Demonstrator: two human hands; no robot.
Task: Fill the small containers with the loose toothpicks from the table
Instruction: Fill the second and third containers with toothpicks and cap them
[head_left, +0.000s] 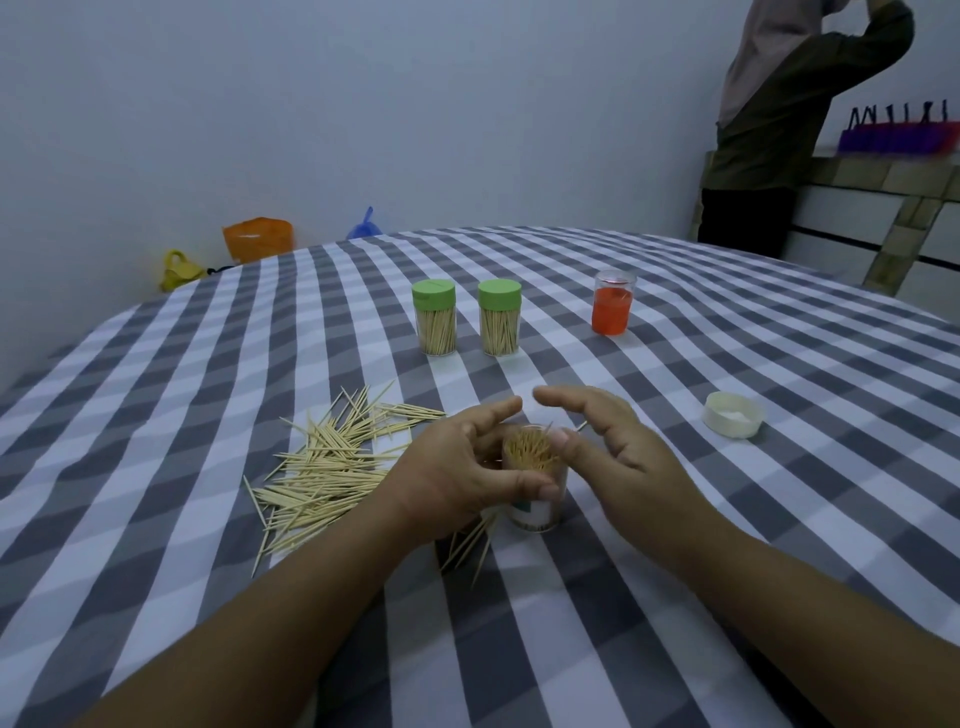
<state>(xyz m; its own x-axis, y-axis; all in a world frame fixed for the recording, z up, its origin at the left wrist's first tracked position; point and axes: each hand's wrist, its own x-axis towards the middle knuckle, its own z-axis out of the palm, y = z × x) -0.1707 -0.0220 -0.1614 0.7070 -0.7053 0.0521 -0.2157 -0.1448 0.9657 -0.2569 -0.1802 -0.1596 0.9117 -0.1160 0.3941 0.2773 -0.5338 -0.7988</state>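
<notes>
A small clear container (537, 512) stands open in front of me, packed with upright toothpicks (530, 449). My left hand (457, 473) grips it from the left, thumb across its front wall and fingers curled behind it. My right hand (613, 441) hovers at its right with fingers loosely extended over the top; its thumb touches the toothpick tips at the rim. A pile of loose toothpicks (332, 462) lies on the checked tablecloth (675, 519) to the left, and a few more toothpicks (470, 548) lie under my left wrist.
Two closed containers with green lids, one on the left (434, 317) and one on the right (500, 317), stand full farther back. An orange container (613, 306) stands to their right. A white lid (734, 414) lies at right. A person (779, 119) stands beyond the table's far right corner.
</notes>
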